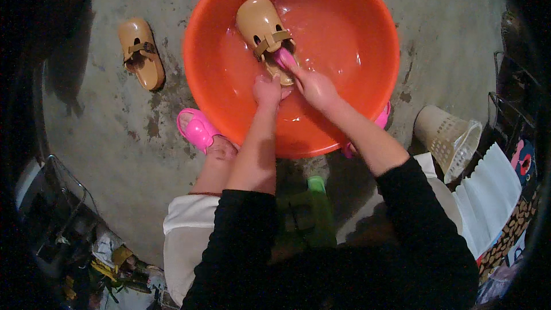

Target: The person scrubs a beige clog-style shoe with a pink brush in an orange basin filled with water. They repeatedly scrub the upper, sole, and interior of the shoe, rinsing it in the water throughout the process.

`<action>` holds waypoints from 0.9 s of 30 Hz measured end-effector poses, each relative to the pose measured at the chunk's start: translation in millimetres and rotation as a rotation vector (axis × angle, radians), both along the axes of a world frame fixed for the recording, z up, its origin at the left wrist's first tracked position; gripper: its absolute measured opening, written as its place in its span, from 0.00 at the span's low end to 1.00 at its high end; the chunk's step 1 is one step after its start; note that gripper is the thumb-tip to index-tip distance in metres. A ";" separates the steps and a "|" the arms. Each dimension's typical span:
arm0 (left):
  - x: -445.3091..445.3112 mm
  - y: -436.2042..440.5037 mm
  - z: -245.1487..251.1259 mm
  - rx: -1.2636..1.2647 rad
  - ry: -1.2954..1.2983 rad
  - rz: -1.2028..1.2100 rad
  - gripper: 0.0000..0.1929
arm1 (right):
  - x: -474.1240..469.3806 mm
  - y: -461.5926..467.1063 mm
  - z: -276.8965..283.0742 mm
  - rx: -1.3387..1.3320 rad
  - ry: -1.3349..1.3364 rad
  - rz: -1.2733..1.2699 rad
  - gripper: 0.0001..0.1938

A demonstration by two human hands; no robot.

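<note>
A tan clog (262, 26) with a brown strap is tilted in a large orange plastic basin (379, 51), its toe pointing away from me. My left hand (267, 89) grips the clog at its heel end. In my right hand (316, 86) is a pink object (284, 57), whose far part goes into the clog's foot opening; its kind cannot be made out. Water glints in the basin around the clog. The matching tan clog (141, 54) lies on the concrete floor, left of the basin.
My feet, in pink slippers (197, 129), flank the basin. A green stool (316, 185) is beneath me. At right, a perforated beige plastic basket (445, 133) lies tipped beside a pleated white sheet (490, 193). A wire rack (77, 185) and mixed clutter occupy the lower left.
</note>
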State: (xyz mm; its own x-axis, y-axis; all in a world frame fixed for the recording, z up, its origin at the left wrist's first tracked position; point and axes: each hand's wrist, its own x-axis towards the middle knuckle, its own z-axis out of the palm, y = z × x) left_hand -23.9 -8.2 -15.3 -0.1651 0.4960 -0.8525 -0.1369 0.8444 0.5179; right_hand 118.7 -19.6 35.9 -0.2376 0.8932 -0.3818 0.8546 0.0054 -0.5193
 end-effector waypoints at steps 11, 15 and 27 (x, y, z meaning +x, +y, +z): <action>-12.0 -1.3 -32.1 0.118 0.083 -0.335 0.12 | -47.3 47.3 -25.8 0.094 0.090 -0.246 0.16; -10.7 -2.7 -30.6 0.342 0.307 -0.408 0.13 | -63.6 58.5 -30.0 0.082 0.165 -0.299 0.13; -9.2 -7.5 -29.0 0.073 0.043 -0.144 0.15 | -18.3 57.6 -35.8 0.213 0.006 -0.154 0.19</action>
State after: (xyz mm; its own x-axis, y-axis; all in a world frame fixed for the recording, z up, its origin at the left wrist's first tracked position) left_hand -33.1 -15.6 -44.3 -0.1232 0.5779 -0.8067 0.0068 0.8134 0.5817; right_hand 100.3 38.1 0.1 -0.0941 0.9791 -0.1804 0.8507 -0.0151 -0.5255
